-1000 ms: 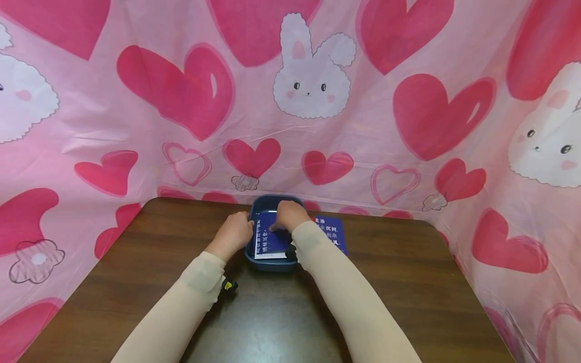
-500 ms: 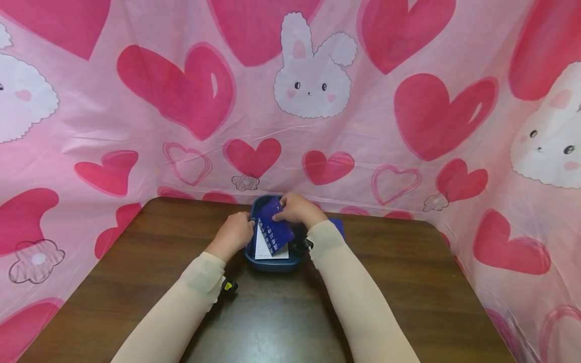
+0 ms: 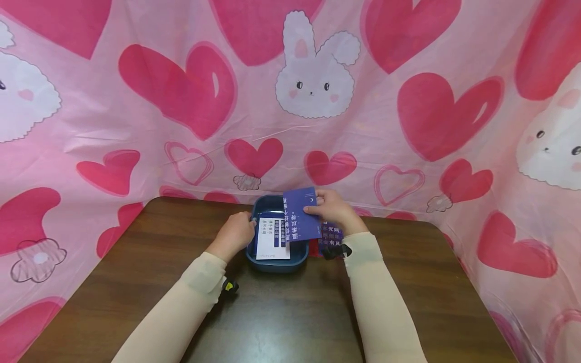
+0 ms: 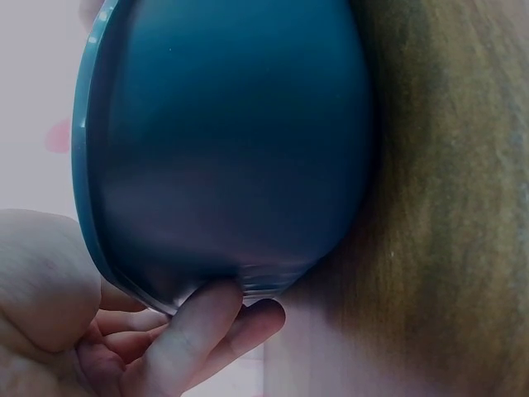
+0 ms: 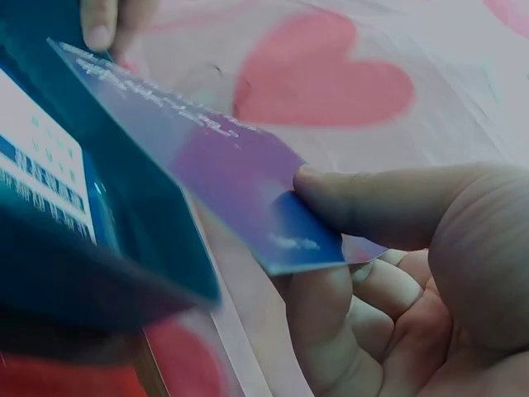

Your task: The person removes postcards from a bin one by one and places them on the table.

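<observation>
My right hand pinches a dark blue card with white lettering between thumb and fingers. It holds the card above the right rim of a blue rectangular tub. My left hand grips the tub's left wall; in the left wrist view its fingers curl at the rim. Inside the tub lies a white card with blue print. In the right wrist view the blue card slants beside the tub, its edge toward the camera.
Right of the tub, partly under my right hand, lies another dark blue card with white lettering, with something red next to it. The brown wooden table meets a pink heart-patterned cloth at the back and sides.
My right hand has lifted the blue card from the tub and moved it to the right, uncovering the white card beneath. The left hand stays at the tub's left wall.
</observation>
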`<action>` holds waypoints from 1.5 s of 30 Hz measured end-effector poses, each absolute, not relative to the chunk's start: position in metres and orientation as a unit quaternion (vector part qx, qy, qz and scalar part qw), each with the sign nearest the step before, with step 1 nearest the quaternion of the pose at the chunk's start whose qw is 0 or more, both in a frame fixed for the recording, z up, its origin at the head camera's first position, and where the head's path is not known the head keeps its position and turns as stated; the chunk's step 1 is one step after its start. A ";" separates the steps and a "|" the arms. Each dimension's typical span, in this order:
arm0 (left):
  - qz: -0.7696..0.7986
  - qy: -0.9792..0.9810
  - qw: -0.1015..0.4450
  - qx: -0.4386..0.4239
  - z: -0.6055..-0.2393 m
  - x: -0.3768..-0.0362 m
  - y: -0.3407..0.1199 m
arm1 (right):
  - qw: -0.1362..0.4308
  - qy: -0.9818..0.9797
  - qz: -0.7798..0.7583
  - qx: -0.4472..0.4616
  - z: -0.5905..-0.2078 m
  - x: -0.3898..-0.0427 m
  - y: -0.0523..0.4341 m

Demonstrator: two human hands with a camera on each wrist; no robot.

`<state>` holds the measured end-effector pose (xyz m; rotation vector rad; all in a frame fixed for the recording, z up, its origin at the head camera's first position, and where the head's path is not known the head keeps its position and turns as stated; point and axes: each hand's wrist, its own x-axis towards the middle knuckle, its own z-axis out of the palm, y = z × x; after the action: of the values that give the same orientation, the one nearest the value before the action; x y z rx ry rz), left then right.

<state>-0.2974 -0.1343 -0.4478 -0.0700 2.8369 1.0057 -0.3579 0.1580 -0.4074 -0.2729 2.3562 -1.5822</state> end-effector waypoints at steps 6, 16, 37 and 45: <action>0.339 0.938 0.066 -0.017 -0.448 -0.297 -0.133 | 0.131 0.814 -0.561 -0.072 -0.412 -0.357 0.201; 0.345 0.936 0.068 -0.022 -0.446 -0.292 -0.135 | 0.166 0.810 -0.561 -0.049 -0.421 -0.355 0.254; 0.321 0.945 0.064 -0.012 -0.446 -0.295 -0.133 | 0.243 0.812 -0.530 -0.008 -0.463 -0.361 0.275; 0.324 0.944 0.068 -0.014 -0.446 -0.295 -0.135 | 0.198 0.873 -0.446 0.023 -0.464 -0.359 0.264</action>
<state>-0.2947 -0.1345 -0.4457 -0.0435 2.8429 0.9755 -0.3589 0.2643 -0.4637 0.0656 2.4414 -1.2480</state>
